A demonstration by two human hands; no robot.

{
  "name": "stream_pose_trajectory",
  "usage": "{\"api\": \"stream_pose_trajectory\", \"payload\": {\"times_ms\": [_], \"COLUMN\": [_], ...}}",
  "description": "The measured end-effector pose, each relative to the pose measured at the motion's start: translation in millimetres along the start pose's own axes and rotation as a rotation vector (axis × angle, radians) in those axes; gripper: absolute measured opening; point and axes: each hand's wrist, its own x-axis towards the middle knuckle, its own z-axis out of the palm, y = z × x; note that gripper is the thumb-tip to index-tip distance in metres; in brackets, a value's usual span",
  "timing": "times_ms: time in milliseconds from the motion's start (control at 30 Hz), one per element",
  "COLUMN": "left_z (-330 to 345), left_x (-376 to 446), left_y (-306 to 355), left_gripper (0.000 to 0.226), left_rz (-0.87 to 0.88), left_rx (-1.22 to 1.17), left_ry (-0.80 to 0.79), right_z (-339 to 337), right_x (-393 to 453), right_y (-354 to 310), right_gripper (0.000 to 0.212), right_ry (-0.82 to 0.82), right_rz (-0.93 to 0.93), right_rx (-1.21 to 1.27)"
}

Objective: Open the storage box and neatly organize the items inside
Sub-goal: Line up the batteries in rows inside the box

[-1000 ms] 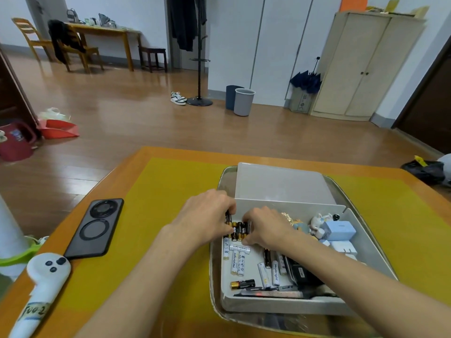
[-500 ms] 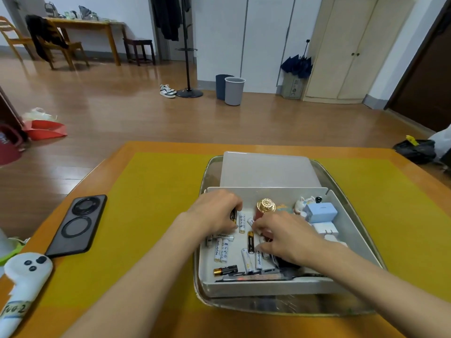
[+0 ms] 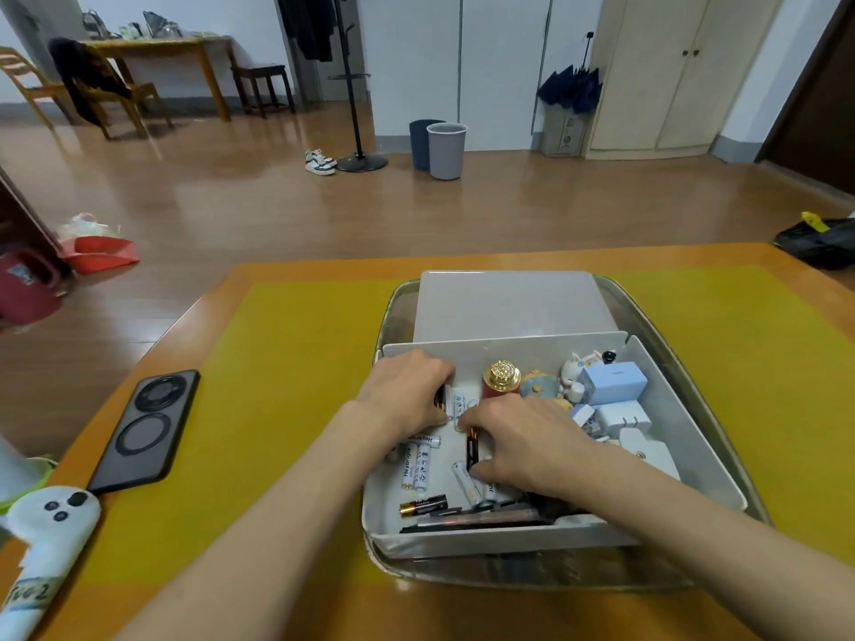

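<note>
The white storage box (image 3: 694,437) stands open in a metal tray (image 3: 647,316), its lid (image 3: 509,305) lying flat behind it. Both hands are inside the box's left half. My left hand (image 3: 407,393) curls its fingers around batteries at the back left. My right hand (image 3: 523,439) pinches a black battery (image 3: 471,448) in the middle. Several white batteries (image 3: 414,464) and a gold-tipped black battery (image 3: 423,506) lie loose on the box floor. A gold-capped red bottle (image 3: 501,377), small figurines (image 3: 576,367) and white and blue chargers (image 3: 613,384) fill the right half.
A black phone (image 3: 145,430) lies on the yellow mat (image 3: 287,386) left of the tray. A white controller (image 3: 46,538) sits at the table's near left corner. Dark pens (image 3: 467,520) lie along the box's front wall.
The right hand moved from the back of the box toward the middle and took hold of a black battery. The left hand stayed at the back left. The camera tilted down a little.
</note>
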Motion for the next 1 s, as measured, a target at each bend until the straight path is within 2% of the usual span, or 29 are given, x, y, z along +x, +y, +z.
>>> {"api": "stream_pose_trajectory", "payload": {"times_ms": [167,333,800,900,1000], "left_z": [4.1,4.8,-14.4,-31.8,-49.0], "left_x": [0.4,-0.1,-13.1,-22.1,-39.2], "left_y": [3.0,3.6,6.5,3.3,-4.5], "left_gripper": [0.044,0.040,0.029,0.019,0.030], "left_rz": [0.006,0.020,0.033,0.026,0.014], "left_rx": [0.074,0.086,0.085,0.085,0.040], "left_ry": [-0.008,0.001,-0.028,0.042,0.160], "right_z": [3.8,1.7,-17.9,-22.1,-26.7], "right_x": [-1.3,-5.8,-11.9,-7.7,6.4], "right_y": [0.8,3.0,6.2,3.3,-6.4], "right_gripper": [0.044,0.043,0.042,0.033,0.038], "right_ry": [0.036,0.079,0.094,0.090,0.064], "right_rz": [-0.016,-0.027,0.074,0.073,0.085], "right_rx": [0.020,0.032,0.102,0.093,0.092]}}
